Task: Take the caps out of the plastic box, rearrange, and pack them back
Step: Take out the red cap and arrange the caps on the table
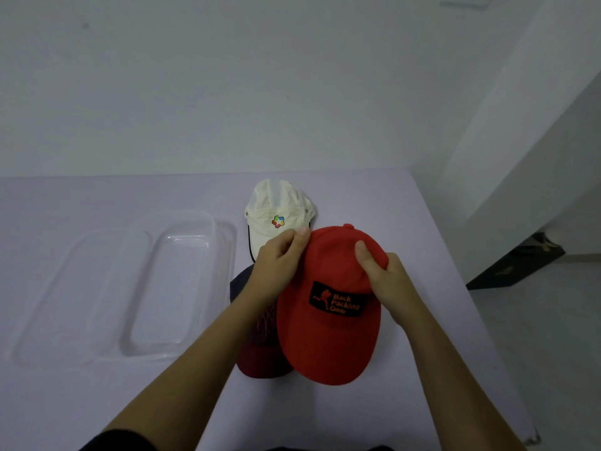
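Observation:
A red cap (328, 340) with a black patch lies on the table, brim toward me. My left hand (279, 262) pinches its crown at the left edge, and my right hand (387, 278) grips the crown on the right side. A dark cap with a maroon brim (260, 356) lies partly under the red cap and my left forearm. A white cap (276, 213) with a colourful logo rests just behind them. The clear plastic box (182, 281) stands empty to the left.
The clear lid (65, 297) lies flat left of the box. The table (422, 369) ends at the right, with floor and a dark object (517, 265) beyond it. A pale wall stands behind the table.

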